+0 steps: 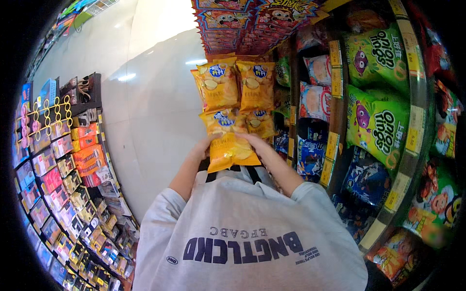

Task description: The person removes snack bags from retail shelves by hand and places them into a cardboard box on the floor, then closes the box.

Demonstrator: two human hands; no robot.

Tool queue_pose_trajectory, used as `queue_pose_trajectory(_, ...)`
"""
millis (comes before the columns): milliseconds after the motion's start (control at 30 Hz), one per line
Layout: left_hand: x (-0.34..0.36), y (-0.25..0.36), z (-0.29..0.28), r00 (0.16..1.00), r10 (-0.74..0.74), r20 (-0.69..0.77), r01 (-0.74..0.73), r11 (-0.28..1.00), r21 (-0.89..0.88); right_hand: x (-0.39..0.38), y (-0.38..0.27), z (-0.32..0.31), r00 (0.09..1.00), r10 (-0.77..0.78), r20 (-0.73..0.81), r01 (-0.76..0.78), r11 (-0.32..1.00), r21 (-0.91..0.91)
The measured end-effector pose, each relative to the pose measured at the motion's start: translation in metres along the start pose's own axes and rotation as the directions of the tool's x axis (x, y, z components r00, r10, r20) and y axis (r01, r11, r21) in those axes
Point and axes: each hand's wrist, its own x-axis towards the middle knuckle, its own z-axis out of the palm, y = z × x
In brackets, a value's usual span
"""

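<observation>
Low in the middle, my left hand (209,143) and my right hand (247,139) grip a yellow chip bag (233,155) from either side, close to my body. Both hands' fingertips are partly hidden by the packaging. Directly beyond it are several more of these yellow bags (216,87) in two columns, those nearest partly behind the held one. What supports them is hidden.
Shelves of green onion-ring bags (376,126), blue bags (313,153) and other snacks line the right. Red snack packets (228,26) stand at the top. On the left is a rack of small packaged goods (73,194) beside the pale tiled floor (136,136).
</observation>
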Motion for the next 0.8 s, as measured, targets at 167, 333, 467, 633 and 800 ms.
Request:
queue_pose_trajectory(167, -0.016, 0.062, 0.031, 0.963, 0.270, -0.023, -0.261, 0.946, 0.191, -0.022, -0.079, 0.019, 0.981, -0.195, -0.013, 0.191, 0.968, -0.161)
queue_pose_trajectory(333, -0.002, 0.100, 0.048, 0.871, 0.491, 0.021, -0.484, 0.849, 0.213, -0.017, -0.121, 0.024, 0.937, -0.350, -0.010, 0.339, 0.916, -0.216)
queue_pose_trajectory(467, 0.020, 0.104, 0.050, 0.808, 0.589, 0.012, -0.585, 0.800, 0.134, 0.022, -0.124, 0.012, 0.892, -0.451, 0.030, 0.452, 0.890, -0.060)
queue_pose_trajectory(633, 0.015, 0.095, 0.053, 0.813, 0.582, -0.009, -0.579, 0.811, 0.081, 0.040, -0.109, 0.004, 0.866, -0.492, 0.087, 0.493, 0.870, 0.012)
queue_pose_trajectory(800, -0.001, 0.057, 0.035, 0.854, 0.519, -0.041, -0.481, 0.817, 0.318, 0.015, -0.067, 0.005, 0.924, -0.382, -0.013, 0.382, 0.924, 0.019)
